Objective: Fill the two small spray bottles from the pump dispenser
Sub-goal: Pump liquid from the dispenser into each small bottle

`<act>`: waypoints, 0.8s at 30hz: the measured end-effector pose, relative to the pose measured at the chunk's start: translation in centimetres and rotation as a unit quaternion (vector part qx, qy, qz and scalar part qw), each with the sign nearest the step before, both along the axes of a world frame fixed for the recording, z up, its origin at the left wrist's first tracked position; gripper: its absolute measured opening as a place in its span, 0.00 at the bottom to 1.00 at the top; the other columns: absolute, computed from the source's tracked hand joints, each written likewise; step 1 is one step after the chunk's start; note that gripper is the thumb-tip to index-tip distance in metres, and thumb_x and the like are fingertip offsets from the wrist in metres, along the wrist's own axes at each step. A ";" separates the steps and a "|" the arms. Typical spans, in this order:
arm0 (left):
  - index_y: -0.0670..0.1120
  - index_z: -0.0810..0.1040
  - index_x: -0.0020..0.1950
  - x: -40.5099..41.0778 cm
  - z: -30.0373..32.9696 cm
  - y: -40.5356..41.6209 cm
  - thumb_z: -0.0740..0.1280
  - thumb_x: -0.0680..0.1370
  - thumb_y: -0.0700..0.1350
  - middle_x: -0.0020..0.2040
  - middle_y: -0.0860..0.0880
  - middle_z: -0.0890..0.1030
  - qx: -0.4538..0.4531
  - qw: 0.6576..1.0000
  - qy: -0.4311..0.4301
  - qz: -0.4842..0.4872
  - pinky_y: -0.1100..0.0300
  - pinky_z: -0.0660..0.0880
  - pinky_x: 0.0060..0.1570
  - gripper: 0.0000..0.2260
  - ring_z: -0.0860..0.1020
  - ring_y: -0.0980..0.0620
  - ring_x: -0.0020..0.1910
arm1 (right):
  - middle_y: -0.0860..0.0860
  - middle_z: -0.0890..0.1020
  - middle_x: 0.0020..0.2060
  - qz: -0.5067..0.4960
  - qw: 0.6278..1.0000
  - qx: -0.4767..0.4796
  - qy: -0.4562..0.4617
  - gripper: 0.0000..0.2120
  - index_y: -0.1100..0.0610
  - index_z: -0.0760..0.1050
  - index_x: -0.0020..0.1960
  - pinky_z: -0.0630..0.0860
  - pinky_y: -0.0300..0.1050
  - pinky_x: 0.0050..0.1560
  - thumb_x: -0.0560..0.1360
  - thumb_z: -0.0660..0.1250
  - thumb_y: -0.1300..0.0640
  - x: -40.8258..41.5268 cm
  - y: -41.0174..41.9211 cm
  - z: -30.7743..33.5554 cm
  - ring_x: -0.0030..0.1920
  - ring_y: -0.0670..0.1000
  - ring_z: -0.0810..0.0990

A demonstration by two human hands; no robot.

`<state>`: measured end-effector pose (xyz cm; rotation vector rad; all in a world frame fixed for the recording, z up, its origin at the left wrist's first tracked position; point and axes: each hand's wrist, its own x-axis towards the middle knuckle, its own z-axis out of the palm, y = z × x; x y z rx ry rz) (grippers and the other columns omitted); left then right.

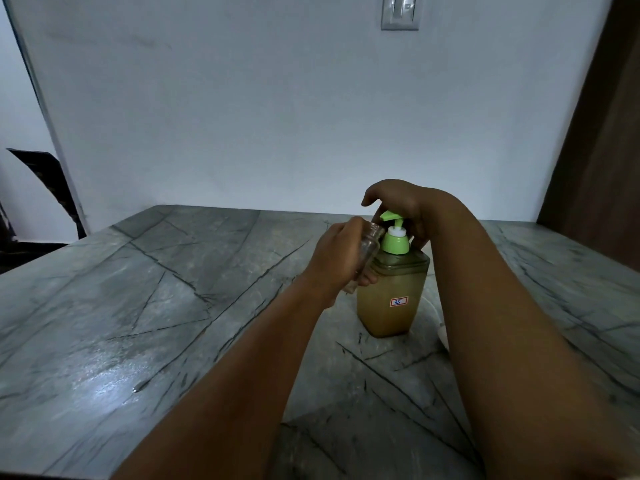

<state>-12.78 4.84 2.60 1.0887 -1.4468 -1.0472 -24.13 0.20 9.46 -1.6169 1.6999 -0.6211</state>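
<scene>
A: Where is the pump dispenser [393, 292]?

B: Upright on the grey veined stone worktop [145, 306], right of the middle. Its square body holds amber liquid, carries a small white sticker with a red border, and has a green pump head [393, 221] on a white neck.

A: And the hands?

B: The right hand [398, 206] arches over the pump head, fingers bent down onto and behind it, wrist raised. The left hand [341, 252] has its grip clamped round a small clear spray bottle [369, 249], cap off, tilted so its open mouth sits just under the pump's spout.

A: Is the bottle touching the spout?

B: Very near it; the blur there keeps me from telling contact. I cannot tell whether any liquid is in the bottle either.

A: Anything else around?

B: A white wall [277, 116] behind the worktop, a light switch plate [400, 12] high up, and a brown wooden panel [602, 140] at the right edge.
</scene>
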 end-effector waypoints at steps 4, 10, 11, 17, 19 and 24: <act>0.44 0.76 0.46 0.0 0.0 0.1 0.52 0.82 0.48 0.27 0.42 0.77 0.004 1.000 -0.001 0.003 0.69 0.67 0.19 0.16 0.75 0.53 0.21 | 0.55 0.72 0.40 0.007 1.000 -0.004 0.026 0.11 0.59 0.71 0.50 0.69 0.44 0.39 0.75 0.61 0.51 0.2 0.1 0.0 0.39 0.56 0.71; 0.44 0.76 0.39 0.0 0.1 0.2 0.53 0.81 0.47 0.28 0.41 0.77 0.002 1.000 0.007 0.007 0.68 0.67 0.21 0.16 0.75 0.51 0.22 | 0.56 0.72 0.36 0.026 0.995 -0.025 0.097 0.06 0.60 0.71 0.43 0.70 0.43 0.37 0.74 0.60 0.57 0.7 0.6 0.0 0.35 0.55 0.70; 0.44 0.76 0.39 0.0 0.1 0.2 0.54 0.81 0.47 0.30 0.41 0.78 -0.001 1.000 0.009 0.007 0.67 0.69 0.22 0.16 0.76 0.49 0.23 | 0.56 0.72 0.35 0.033 0.993 -0.026 0.111 0.07 0.60 0.71 0.42 0.69 0.43 0.37 0.75 0.60 0.57 0.8 0.6 -0.1 0.34 0.55 0.69; 0.45 0.75 0.40 0.0 0.1 0.3 0.53 0.81 0.47 0.24 0.43 0.77 0.000 1.000 0.003 0.007 0.68 0.69 0.21 0.16 0.75 0.52 0.21 | 0.55 0.70 0.34 0.033 0.993 -0.036 0.104 0.08 0.60 0.70 0.42 0.67 0.41 0.34 0.77 0.59 0.57 0.8 0.8 0.0 0.31 0.53 0.68; 0.47 0.74 0.40 0.0 0.0 0.3 0.52 0.82 0.47 0.25 0.43 0.77 -0.007 1.000 -0.003 0.009 0.68 0.69 0.20 0.16 0.75 0.53 0.21 | 0.55 0.71 0.36 0.019 0.998 -0.031 0.048 0.10 0.59 0.69 0.41 0.67 0.41 0.35 0.78 0.59 0.53 0.5 0.7 0.1 0.32 0.53 0.69; 0.48 0.74 0.41 0.0 0.0 0.2 0.52 0.82 0.47 0.29 0.42 0.78 -0.011 1.000 -0.009 0.011 0.67 0.70 0.21 0.15 0.76 0.52 0.22 | 0.55 0.71 0.36 0.006 1.000 -0.025 0.018 0.10 0.60 0.69 0.49 0.68 0.43 0.37 0.78 0.58 0.53 0.3 0.5 0.2 0.33 0.54 0.69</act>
